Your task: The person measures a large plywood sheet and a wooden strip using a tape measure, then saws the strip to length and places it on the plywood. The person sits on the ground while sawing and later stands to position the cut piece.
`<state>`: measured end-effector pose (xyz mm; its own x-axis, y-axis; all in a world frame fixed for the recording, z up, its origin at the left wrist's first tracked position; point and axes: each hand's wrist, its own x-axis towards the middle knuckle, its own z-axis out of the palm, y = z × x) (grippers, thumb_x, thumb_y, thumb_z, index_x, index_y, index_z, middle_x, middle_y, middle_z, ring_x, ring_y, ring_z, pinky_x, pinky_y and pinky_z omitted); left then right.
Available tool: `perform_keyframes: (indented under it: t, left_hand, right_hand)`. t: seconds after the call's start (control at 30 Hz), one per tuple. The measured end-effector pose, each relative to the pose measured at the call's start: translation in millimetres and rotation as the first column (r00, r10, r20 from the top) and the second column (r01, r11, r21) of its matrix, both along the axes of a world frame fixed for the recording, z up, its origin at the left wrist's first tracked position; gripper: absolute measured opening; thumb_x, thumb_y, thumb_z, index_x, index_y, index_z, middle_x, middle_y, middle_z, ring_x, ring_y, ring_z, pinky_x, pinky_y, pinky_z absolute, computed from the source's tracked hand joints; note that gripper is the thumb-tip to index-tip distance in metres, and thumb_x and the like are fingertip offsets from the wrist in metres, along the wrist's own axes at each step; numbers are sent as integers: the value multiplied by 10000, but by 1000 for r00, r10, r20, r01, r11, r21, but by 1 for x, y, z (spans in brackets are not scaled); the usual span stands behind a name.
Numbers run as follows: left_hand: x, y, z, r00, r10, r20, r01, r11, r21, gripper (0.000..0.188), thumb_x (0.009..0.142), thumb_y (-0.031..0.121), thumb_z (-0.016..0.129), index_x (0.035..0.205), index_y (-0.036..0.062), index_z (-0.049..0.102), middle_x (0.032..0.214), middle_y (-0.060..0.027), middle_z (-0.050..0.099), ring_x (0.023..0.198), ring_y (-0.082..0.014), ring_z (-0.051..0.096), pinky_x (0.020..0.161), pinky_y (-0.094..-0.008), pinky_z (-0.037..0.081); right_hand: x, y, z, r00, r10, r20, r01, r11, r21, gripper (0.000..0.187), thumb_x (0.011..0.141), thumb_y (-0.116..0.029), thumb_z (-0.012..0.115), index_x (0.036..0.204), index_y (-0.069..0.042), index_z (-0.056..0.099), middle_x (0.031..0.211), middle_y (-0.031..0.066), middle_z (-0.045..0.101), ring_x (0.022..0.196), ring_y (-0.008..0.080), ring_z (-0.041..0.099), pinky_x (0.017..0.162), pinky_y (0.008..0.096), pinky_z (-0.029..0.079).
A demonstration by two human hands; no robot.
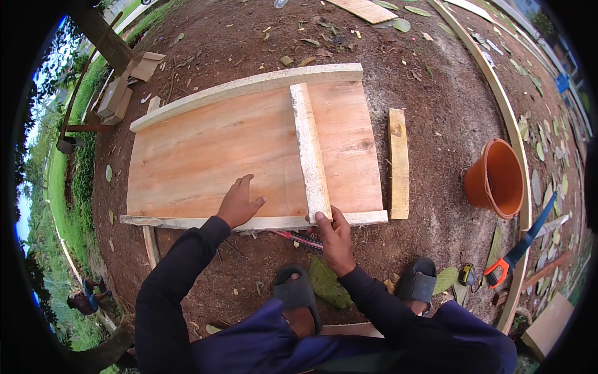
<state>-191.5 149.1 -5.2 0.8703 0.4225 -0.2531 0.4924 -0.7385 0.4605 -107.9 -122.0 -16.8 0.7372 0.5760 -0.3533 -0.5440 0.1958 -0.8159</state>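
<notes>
A plywood panel (212,156) lies before me on the ground, edged by a far wooden rail (249,88) and a near wooden rail (171,221). Across it, right of the middle, runs a pale wooden batten (309,149). My right hand (336,240) grips the batten's near end, thumb on top, at the near rail. Over the panel's near edge, my left hand (240,202) is open with thumb and fingers apart, holding nothing; whether it touches the wood I cannot tell. A red-and-black tool (300,239) lies partly hidden beside the near rail, close to my right hand.
Right of the panel lies a short board (398,165). Beyond it are an orange bucket (476,182), a handsaw (526,243), a tape measure (466,274) and a long timber (498,93). Boxes (113,100) and a hoe (68,144) are left. Another person (90,299) is at lower left.
</notes>
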Motion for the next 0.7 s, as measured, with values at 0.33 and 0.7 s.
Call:
perform_keyframes:
  t: [0.33, 0.7]
  left_hand:
    - [99, -61, 33, 977, -202, 65, 208, 854, -477, 617, 1043, 380, 625, 1465, -42, 471, 1345, -212, 625, 1190, -291, 641, 1035, -406, 499]
    - [181, -129, 20, 996, -86, 2, 43, 487, -872, 454, 1040, 333, 655, 1335, -9, 608, 1246, -110, 680, 1140, -216, 666, 993, -394, 542]
  right_hand:
    - [10, -4, 11, 860, -314, 402, 393, 910, -130, 465, 1070, -161, 600, 1432, 67, 418, 1234, 146, 621, 1054, 171, 628, 875, 311, 527]
    - [45, -31, 8, 600, 99, 794, 472, 757, -451, 572, 951, -60, 663, 1417, 123, 388, 1236, 317, 513, 1146, 475, 527, 1007, 508, 438]
